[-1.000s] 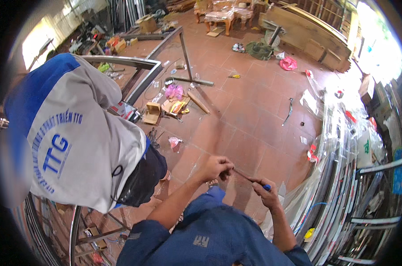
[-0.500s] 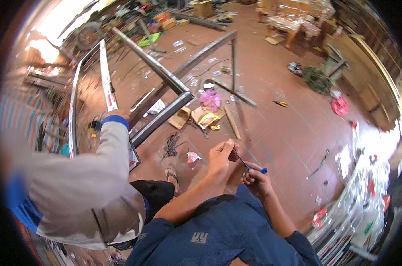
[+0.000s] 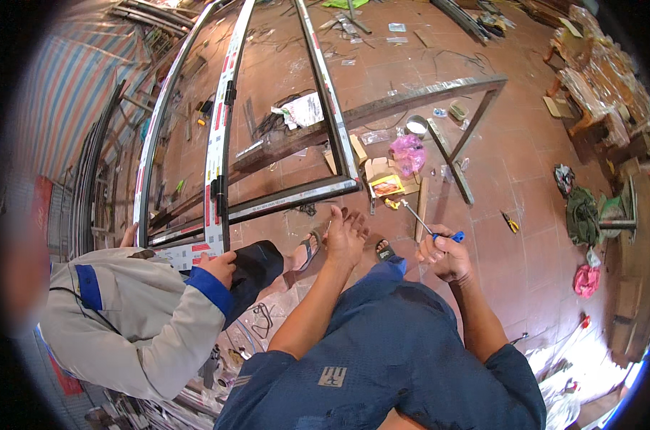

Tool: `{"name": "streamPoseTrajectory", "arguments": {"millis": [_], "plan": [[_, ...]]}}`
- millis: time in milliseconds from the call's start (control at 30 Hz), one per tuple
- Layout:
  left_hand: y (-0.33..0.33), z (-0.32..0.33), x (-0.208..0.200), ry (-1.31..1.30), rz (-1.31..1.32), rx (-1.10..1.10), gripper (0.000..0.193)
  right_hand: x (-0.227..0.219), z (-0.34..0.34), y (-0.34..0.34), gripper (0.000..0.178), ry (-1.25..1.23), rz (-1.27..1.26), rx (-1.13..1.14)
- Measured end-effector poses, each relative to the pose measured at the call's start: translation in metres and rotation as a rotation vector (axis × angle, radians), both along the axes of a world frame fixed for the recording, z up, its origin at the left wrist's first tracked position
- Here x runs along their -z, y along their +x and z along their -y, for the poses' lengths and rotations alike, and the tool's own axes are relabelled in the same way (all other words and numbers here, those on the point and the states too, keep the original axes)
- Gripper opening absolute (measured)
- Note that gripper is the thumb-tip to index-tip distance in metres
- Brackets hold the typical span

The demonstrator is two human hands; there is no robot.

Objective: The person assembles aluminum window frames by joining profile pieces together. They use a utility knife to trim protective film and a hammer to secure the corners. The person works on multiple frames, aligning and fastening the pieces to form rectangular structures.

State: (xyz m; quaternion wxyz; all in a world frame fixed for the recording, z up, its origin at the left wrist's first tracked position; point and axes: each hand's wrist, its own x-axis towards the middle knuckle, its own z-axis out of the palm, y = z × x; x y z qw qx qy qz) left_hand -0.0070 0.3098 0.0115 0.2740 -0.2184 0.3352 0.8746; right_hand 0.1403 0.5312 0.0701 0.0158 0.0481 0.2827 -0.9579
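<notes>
My right hand [image 3: 445, 256] is closed around the blue handle of a screwdriver [image 3: 416, 217], whose thin metal shaft points up and to the left, away from me. My left hand [image 3: 346, 235] is held out in front of me with its fingers apart, nearest to the corner of a metal frame [image 3: 296, 195]. I see nothing plainly held in it. At my left a person in a grey and blue jacket [image 3: 153, 326] has a hand [image 3: 219, 268] on the white-and-red film-covered bar [image 3: 215, 168] of the frame.
A bare metal stand [image 3: 425, 93] props the frame. On the tiled floor lie a pink plastic bag [image 3: 409, 154], a yellow packet [image 3: 387, 185], a wooden strip [image 3: 421, 208] and yellow-black pliers [image 3: 510, 221]. Plastic-wrapped wooden furniture [image 3: 597, 79] stands at far right.
My view has swung left. My left hand has come away from the screwdriver's shaft and opened; my right hand still holds the handle. The co-worker's frame now lies across the stand.
</notes>
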Motion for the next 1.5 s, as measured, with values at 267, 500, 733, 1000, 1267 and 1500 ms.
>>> {"name": "streamPoseTrajectory", "arguments": {"millis": [267,500,733,1000,1267,1500], "plan": [[-0.068,-0.097,-0.001,0.01,0.115,-0.388,0.042,0.006,-0.038,-0.074,0.03,-0.044,0.089,-0.102],[-0.067,-0.101,0.001,-0.282,0.034,-0.397,0.018,0.011,-0.07,-0.123,0.029,-0.029,0.196,-0.166],[-0.041,-0.07,-0.033,-0.202,0.036,-0.176,0.033,0.034,-0.108,-0.172,0.039,-0.029,0.168,-0.336],[-0.041,-0.058,-0.13,-1.471,-0.743,0.42,0.054,0.058,-0.149,-0.213,0.042,-0.074,0.138,-0.337],[-0.154,-0.094,-0.088,-1.683,-0.587,0.62,0.085,0.056,-0.15,-0.209,0.044,0.076,0.208,-0.383],[-0.157,-0.085,-0.069,-1.458,-0.688,0.601,0.066,0.082,-0.134,-0.186,0.039,0.317,0.208,-0.436]]}}
